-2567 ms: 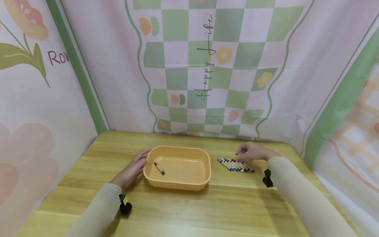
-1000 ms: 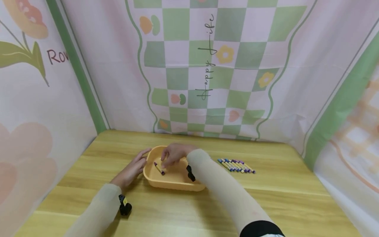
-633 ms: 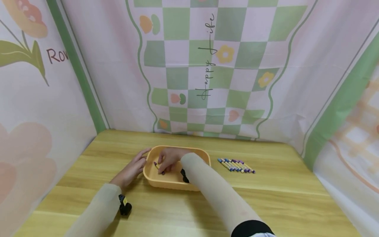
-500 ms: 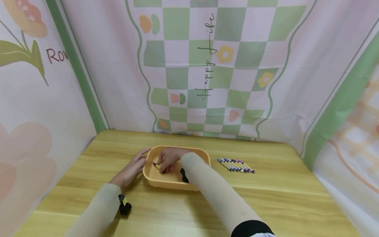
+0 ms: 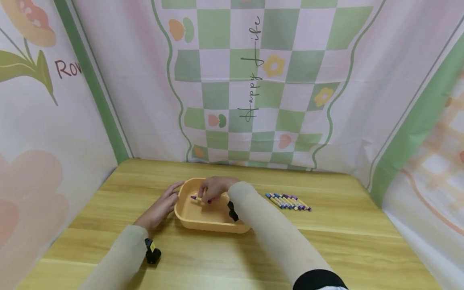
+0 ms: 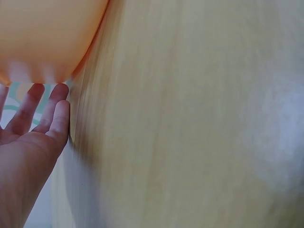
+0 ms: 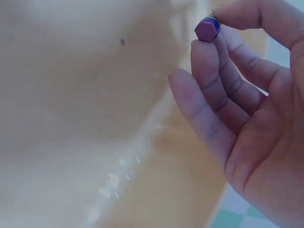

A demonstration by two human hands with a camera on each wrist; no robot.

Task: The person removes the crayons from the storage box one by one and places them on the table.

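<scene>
In the head view my right hand [image 5: 217, 187] is over the orange plastic basin [image 5: 214, 226], pinching a purple crayon [image 5: 196, 199] with a yellowish wrapper. The right wrist view shows the six-sided purple end of that crayon [image 7: 207, 30] between thumb and fingertips, with the other fingers loosely bent. My left hand [image 5: 161, 207] lies against the basin's left side, fingers extended along its wall. In the left wrist view the fingertips [image 6: 60, 90] are right at the basin's edge. Part of the basin's right side is hidden behind the right forearm.
A slanted row of several crayons [image 5: 288, 202], blue to purple, lies on the wooden table [image 5: 203, 262] right of the basin. A patterned curtain [image 5: 232, 80] hangs behind the table. Black cameras are strapped to both wrists.
My right hand went from the crayon row into the basin, took hold of the purple crayon lying there and lifted it slightly up and rightward. My left hand stayed at the basin's side.
</scene>
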